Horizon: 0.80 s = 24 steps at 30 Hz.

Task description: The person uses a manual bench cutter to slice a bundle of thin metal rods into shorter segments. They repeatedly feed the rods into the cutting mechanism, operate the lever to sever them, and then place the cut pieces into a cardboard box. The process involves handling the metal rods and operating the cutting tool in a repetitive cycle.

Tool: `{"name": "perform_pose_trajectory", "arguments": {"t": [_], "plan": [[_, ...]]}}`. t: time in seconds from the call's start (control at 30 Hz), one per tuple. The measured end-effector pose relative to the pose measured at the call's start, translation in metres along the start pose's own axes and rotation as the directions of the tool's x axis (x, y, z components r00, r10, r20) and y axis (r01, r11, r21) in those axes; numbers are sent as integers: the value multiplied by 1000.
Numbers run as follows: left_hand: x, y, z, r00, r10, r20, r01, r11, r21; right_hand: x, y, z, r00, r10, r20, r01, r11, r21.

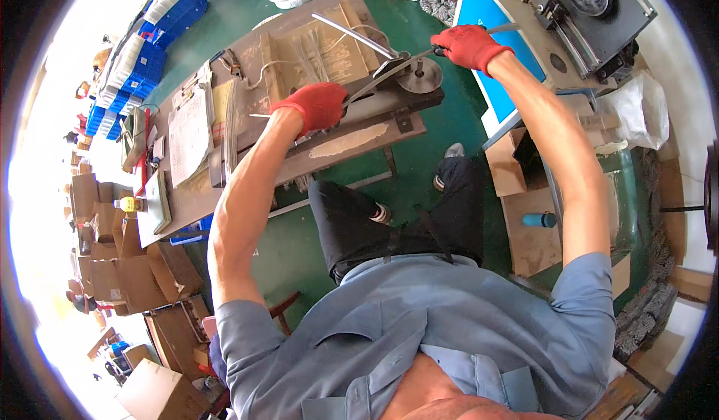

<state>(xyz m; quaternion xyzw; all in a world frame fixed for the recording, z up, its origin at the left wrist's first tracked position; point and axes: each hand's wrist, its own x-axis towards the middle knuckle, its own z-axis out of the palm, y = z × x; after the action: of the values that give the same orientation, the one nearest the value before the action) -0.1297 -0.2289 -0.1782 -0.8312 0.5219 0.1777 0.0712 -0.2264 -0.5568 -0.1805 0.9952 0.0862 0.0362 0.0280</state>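
My left hand [314, 107], in a red glove, is closed at the bench's near edge. My right hand [473, 48], gloved the same, is closed farther right and higher, beyond the bench corner. Between them runs a long thin grey strip [386, 74], slanting up to the right, with an end showing past my right hand. Both hands grip it. It passes close to a round metal disc [421, 76] at the bench corner, and I cannot tell whether they touch. A straight metal bar [352, 34] juts out behind the strip. My fingertips are mostly hidden.
On the bench [346, 147] lie a shallow wooden tray [359, 27] with thin rods, papers [191, 132] and a bundle of clear strips [231, 124]. A machine [592, 16] stands right, above an open carton [508, 162] and a blue bottle [538, 219]. Cardboard boxes [135, 278] are piled left.
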Motion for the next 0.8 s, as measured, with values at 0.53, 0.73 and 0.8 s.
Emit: {"name": "perform_pose_trajectory", "arguments": {"t": [0.53,0.73,0.8], "plan": [[54,38,77,688,-126,-715,135,990,-44,-24,7,23,978,184,103,-193,977,87],[44,24,83,674,-92,-733,44,995,-85,-17,4,24,993,97,62,-103,991,87],[44,21,85,673,-97,-734,45,995,-91,-13,6,29,998,43,42,-46,996,75]]}}
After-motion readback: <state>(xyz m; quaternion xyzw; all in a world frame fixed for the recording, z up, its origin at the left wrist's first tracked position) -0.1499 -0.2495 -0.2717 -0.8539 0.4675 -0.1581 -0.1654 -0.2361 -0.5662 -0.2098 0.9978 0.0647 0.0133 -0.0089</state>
